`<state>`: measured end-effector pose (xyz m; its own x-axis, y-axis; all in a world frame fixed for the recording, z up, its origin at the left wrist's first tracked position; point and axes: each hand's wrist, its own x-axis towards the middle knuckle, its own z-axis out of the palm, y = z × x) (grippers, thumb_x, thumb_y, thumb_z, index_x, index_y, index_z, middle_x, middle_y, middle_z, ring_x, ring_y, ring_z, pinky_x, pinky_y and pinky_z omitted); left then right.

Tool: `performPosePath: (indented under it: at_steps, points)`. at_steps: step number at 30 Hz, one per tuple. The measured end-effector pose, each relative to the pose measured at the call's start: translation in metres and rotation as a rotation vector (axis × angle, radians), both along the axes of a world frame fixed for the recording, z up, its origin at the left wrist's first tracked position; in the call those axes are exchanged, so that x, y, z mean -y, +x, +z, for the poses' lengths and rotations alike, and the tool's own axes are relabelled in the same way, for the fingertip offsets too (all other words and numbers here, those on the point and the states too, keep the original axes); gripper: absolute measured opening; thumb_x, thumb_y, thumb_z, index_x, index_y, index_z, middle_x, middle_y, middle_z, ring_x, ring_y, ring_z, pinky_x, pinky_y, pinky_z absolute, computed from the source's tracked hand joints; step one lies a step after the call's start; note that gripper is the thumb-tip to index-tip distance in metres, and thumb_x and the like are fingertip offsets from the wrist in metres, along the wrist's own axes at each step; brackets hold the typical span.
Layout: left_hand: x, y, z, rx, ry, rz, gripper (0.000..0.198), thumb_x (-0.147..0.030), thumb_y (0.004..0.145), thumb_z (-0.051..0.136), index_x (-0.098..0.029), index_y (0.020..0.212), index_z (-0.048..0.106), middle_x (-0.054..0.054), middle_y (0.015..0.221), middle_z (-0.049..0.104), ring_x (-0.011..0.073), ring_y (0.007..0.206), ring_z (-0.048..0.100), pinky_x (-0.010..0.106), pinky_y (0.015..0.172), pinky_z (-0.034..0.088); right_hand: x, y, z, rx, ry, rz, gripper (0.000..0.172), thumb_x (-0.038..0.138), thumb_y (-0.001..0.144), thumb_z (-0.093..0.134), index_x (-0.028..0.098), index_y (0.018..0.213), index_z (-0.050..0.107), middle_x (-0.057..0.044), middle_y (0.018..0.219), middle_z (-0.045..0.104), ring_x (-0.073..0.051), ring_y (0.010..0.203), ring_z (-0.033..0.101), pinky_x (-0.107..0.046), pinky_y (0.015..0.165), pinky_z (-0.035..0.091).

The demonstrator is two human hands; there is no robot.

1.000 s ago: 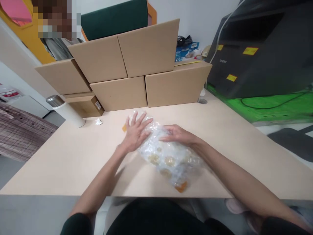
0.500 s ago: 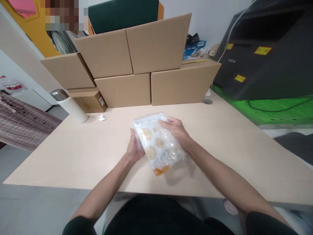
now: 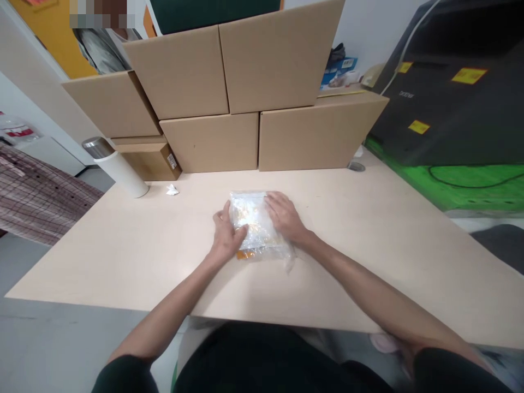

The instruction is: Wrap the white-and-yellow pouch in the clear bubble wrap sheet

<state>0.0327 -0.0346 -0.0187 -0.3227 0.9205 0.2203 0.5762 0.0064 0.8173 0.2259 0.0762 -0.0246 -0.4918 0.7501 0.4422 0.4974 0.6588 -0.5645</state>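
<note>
A flat packet in clear plastic wrapping (image 3: 252,224) lies on the table in front of me, white with an orange patch at its near left corner. Light glares off the crinkled film, and loose film sticks out on its near right side. My left hand (image 3: 226,233) grips the packet's left edge, thumb over the top and fingers along the side. Across its right part lies my right hand (image 3: 285,217), palm down with the fingers stretched out flat. The packet's underside is hidden.
Several cardboard boxes (image 3: 208,144) stand stacked along the table's back edge. A white flask with a steel lid (image 3: 123,172) and a crumpled white scrap (image 3: 172,190) are at the back left. A person (image 3: 104,49) is behind the boxes. Dark covered equipment (image 3: 450,120) stands right.
The packet has gone from being held tilted above the table to lying flat on it. My left thumb has moved onto its top, and my right hand has flattened over it. The view has shifted slightly.
</note>
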Motion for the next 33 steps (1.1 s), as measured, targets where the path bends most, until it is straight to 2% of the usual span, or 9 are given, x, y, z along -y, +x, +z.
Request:
performPosePath:
  at_steps: [2,4,7,12,15,19,23,27,33]
  points:
    - [-0.003,-0.009,0.001,-0.369,0.07,-0.063,0.077,-0.044,0.083,0.067,-0.02,0.151,0.04,0.021,0.162,0.02,0.0439,0.147,0.026,0.06,0.111,0.033,0.0,0.007,0.0,0.15,0.001,0.108,0.062,0.053,0.1,0.031,0.014,0.144,0.051,-0.016,0.156,0.044,-0.031,0.15,0.029,-0.052,0.121,0.025]
    - [-0.007,-0.019,0.005,-0.595,0.054,-0.183,0.065,-0.047,0.091,0.058,-0.023,0.15,0.042,0.015,0.167,0.011,0.0435,0.153,0.008,0.063,0.118,0.018,-0.001,0.013,0.003,0.27,-0.04,0.162,0.08,0.067,0.095,0.036,0.011,0.152,0.04,-0.017,0.162,0.033,-0.034,0.153,0.021,-0.053,0.121,0.024]
    - [-0.014,-0.032,0.011,-0.722,-0.085,-0.39,0.076,-0.063,0.094,0.048,-0.024,0.156,0.03,0.014,0.168,0.015,0.038,0.154,0.009,0.059,0.122,0.011,-0.004,0.02,0.01,0.414,-0.12,0.223,0.109,0.083,0.082,0.045,0.01,0.159,0.023,-0.019,0.166,0.017,-0.037,0.154,0.011,-0.056,0.122,0.018]
    - [-0.02,-0.046,0.021,-0.67,-0.213,-0.56,0.117,-0.084,0.072,0.058,-0.021,0.16,0.014,0.018,0.168,0.01,0.0366,0.155,0.008,0.054,0.124,0.004,-0.011,0.029,0.014,0.518,-0.201,0.342,0.136,0.09,0.065,0.057,0.011,0.162,0.004,-0.02,0.168,0.001,-0.039,0.154,-0.002,-0.058,0.123,0.011]
    - [-0.022,-0.047,0.023,-0.548,-0.21,-0.559,0.127,-0.083,0.06,0.07,-0.017,0.158,0.023,0.02,0.167,0.01,0.0408,0.154,0.003,0.054,0.123,-0.004,-0.014,0.033,0.011,0.525,-0.219,0.395,0.14,0.089,0.062,0.062,0.016,0.162,-0.004,-0.018,0.168,-0.003,-0.04,0.154,-0.004,-0.058,0.123,0.009]
    - [-0.03,-0.049,0.024,-0.486,-0.165,-0.569,0.128,-0.08,0.048,0.079,-0.019,0.152,0.036,0.018,0.167,0.009,0.0428,0.153,0.0,0.056,0.121,-0.011,-0.014,0.037,0.007,0.513,-0.238,0.414,0.14,0.086,0.062,0.067,0.021,0.162,-0.007,-0.016,0.169,-0.004,-0.041,0.154,-0.005,-0.059,0.123,0.008]
    - [-0.036,-0.053,0.022,-0.465,-0.188,-0.624,0.134,-0.079,0.049,0.079,-0.017,0.156,0.028,0.02,0.166,0.014,0.041,0.154,0.005,0.055,0.121,-0.011,-0.013,0.038,0.005,0.46,-0.246,0.413,0.137,0.084,0.063,0.068,0.026,0.161,-0.007,-0.012,0.17,-0.003,-0.043,0.153,-0.002,-0.059,0.123,0.008]
    - [-0.039,-0.057,0.018,-0.408,-0.23,-0.651,0.143,-0.077,0.05,0.08,-0.014,0.16,0.015,0.022,0.166,0.01,0.0408,0.154,0.006,0.054,0.122,-0.011,-0.013,0.038,0.002,0.446,-0.243,0.421,0.136,0.083,0.064,0.068,0.026,0.161,-0.008,-0.012,0.17,-0.003,-0.043,0.153,-0.001,-0.058,0.124,0.007]
    - [-0.044,-0.06,0.016,-0.293,-0.24,-0.65,0.139,-0.069,0.046,0.087,-0.015,0.158,0.025,0.021,0.165,0.017,0.0399,0.154,0.01,0.053,0.124,-0.007,-0.01,0.034,0.005,0.437,-0.221,0.373,0.13,0.083,0.068,0.065,0.024,0.162,-0.003,-0.016,0.169,0.005,-0.04,0.154,0.002,-0.059,0.123,0.012]
